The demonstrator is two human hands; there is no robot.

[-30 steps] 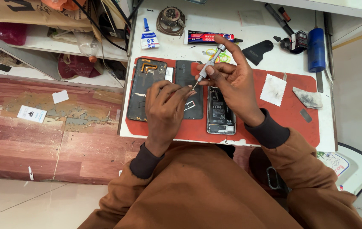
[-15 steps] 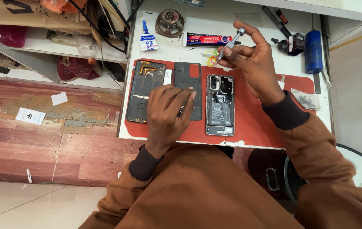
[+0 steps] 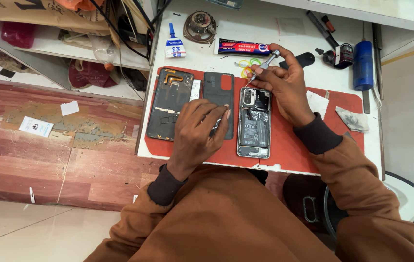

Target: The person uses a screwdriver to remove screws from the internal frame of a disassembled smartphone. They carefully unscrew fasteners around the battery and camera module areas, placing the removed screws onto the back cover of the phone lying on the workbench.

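An opened phone [image 3: 254, 123] lies on a red mat [image 3: 294, 150] with its battery and camera module exposed. My right hand [image 3: 282, 87] holds a small metal screwdriver [image 3: 263, 65], whose tip points at the phone's top left corner. My left hand [image 3: 199, 128] rests palm down on a dark back cover [image 3: 218, 87], fingers curled over its lower half. Beside it on the left lies a phone frame [image 3: 169, 103] with an orange flex cable.
On the white table [image 3: 260, 26] lie a glue tube [image 3: 242, 47], a small glue bottle [image 3: 173, 44], a round metal part [image 3: 199, 26], rubber bands [image 3: 246, 64], a blue cylinder [image 3: 363, 65] and a grey cloth [image 3: 352, 119]. Cluttered shelves [image 3: 61, 43] stand left.
My right hand carried the screwdriver away to the upper right, then brought it back down to the phone's top corner. The left hand stayed on the back cover.
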